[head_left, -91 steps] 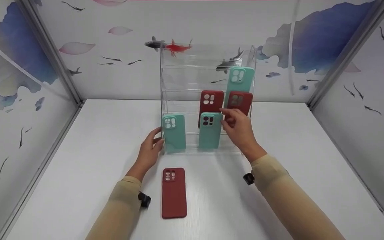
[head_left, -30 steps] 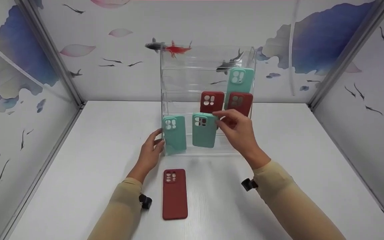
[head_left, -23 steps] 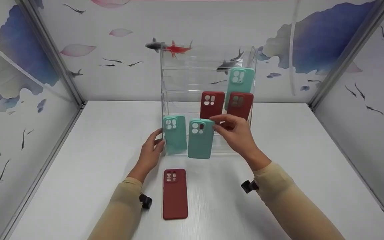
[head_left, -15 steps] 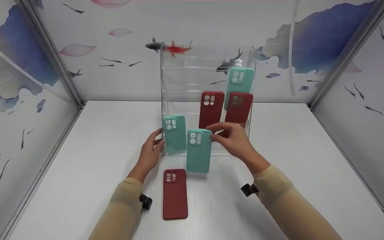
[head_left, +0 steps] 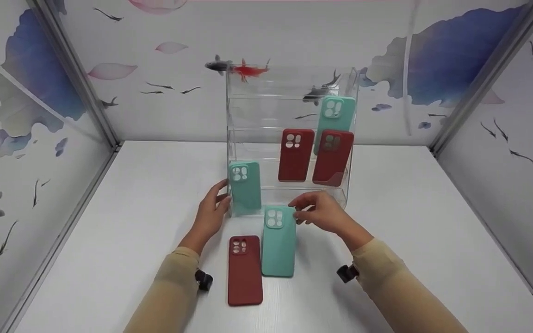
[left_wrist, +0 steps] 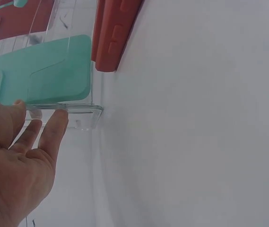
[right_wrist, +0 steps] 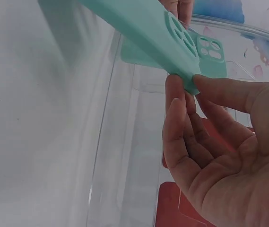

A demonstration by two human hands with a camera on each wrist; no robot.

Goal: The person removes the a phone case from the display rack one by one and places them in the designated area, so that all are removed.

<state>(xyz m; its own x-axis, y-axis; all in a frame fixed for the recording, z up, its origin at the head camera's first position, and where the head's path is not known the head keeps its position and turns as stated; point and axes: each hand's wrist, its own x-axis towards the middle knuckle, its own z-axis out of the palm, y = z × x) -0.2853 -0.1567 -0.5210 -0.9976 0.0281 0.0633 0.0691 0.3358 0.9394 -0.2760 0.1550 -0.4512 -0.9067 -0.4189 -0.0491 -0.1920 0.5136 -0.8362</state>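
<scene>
My right hand (head_left: 323,212) pinches a teal phone case (head_left: 279,247) at its upper right corner, between thumb and fingertips. In the right wrist view the held case (right_wrist: 148,33) is tilted, its camera cutouts near the fingers. Its lower end is close over the table, beside a red phone case (head_left: 245,273) lying flat. My left hand (head_left: 212,208) rests against the left side of a clear tiered display rack (head_left: 289,201), with fairly straight fingers and the thumb at the front edge (left_wrist: 58,106). Just beside it, another teal case (head_left: 246,189) stands in the lowest tier.
Higher on the rack, two red cases (head_left: 296,155) (head_left: 333,157) stand side by side, with a teal case (head_left: 338,111) behind the right one. A white table (head_left: 410,194) lies beneath. Printed walls (head_left: 248,23) with metal corner posts (head_left: 79,78) enclose it.
The held teal case has come out of the rack's lowest tier, forward and down to beside the flat red case, my right hand moving with it. My left hand has stayed at the rack's side.
</scene>
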